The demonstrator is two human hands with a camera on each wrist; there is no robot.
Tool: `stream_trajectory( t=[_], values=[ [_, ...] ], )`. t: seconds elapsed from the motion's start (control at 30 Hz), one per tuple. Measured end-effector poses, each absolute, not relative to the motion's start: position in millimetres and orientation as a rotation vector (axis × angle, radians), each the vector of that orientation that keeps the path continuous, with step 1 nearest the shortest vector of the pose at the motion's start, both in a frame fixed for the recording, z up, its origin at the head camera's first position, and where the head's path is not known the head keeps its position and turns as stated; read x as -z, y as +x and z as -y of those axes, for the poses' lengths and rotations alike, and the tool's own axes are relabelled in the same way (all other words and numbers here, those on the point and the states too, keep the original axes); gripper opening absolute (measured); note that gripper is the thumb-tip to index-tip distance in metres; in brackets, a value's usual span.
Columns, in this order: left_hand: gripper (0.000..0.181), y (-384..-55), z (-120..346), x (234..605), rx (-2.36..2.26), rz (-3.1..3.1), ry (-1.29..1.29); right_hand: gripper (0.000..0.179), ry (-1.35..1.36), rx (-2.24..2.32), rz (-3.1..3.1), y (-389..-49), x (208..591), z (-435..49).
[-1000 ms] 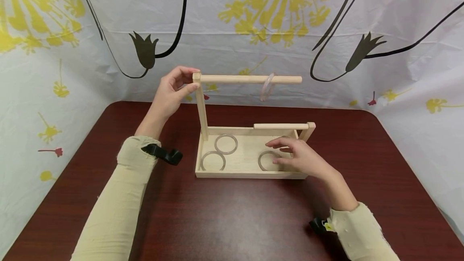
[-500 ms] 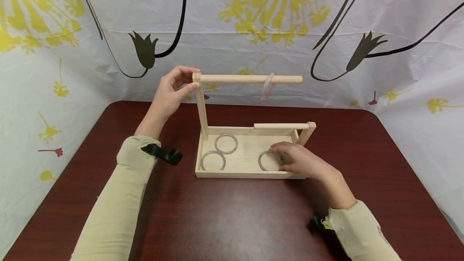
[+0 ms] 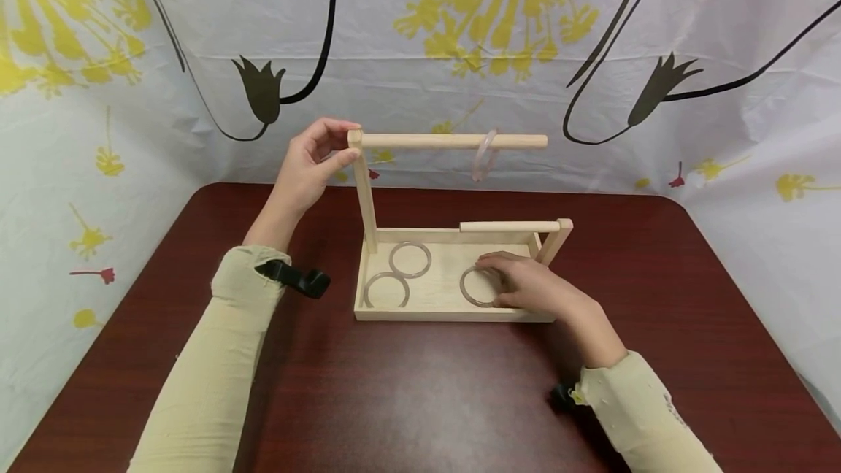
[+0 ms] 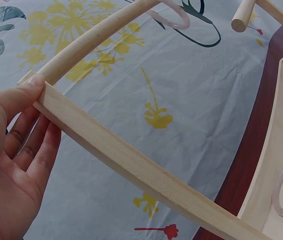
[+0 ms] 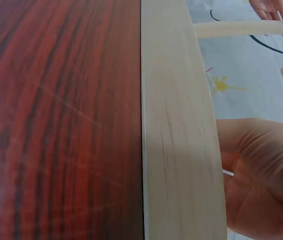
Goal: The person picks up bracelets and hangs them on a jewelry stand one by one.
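Note:
In the head view my left hand (image 3: 304,170) pinches the top of the tall post (image 3: 365,203) of a wooden bangle stand, thumb in front and fingers behind. From that post a round upper bar (image 3: 420,141) runs right, with one pale translucent bangle (image 3: 478,159) hanging on it. My right hand (image 3: 535,285) is down in the stand's tray (image 3: 453,316), its curled fingers and thumb holding a bangle (image 3: 463,287) lying flat. The hand hides that bangle's right side. Two more bangles, a rear one (image 3: 392,261) and a front one (image 3: 366,292), lie at the tray's left end.
A shorter bar (image 3: 509,227) on a short post (image 3: 555,239) stands at the tray's right, near my right hand. The stand is on a dark red-brown table (image 3: 420,385). A patterned white cloth (image 3: 420,93) hangs behind.
My right hand has come down onto the right-hand bangle, its fingers closing round it. Both have shifted slightly left. My left hand keeps its grip on the post.

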State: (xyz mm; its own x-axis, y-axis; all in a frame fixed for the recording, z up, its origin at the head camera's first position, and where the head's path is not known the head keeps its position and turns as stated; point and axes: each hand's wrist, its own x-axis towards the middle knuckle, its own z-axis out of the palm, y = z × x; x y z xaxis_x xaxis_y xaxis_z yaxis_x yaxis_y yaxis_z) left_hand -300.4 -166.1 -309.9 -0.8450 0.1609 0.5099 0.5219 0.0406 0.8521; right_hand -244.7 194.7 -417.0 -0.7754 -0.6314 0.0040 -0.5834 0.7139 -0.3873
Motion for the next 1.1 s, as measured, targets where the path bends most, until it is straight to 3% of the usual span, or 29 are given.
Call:
stream_trajectory(
  t=[0.57, 1.1],
  values=[
    [0.024, -299.5, 165.4, 309.0, 1.878, 2.045, -0.698, 0.067, -1.021, 0.611, -2.845, -249.0, 421.7, -180.4],
    [0.024, -300.5, 165.6, 309.6, 1.882, 2.041, -0.699, 0.072, -1.137, 0.996, -2.748, -239.7, 411.1, -175.9]
  ],
)
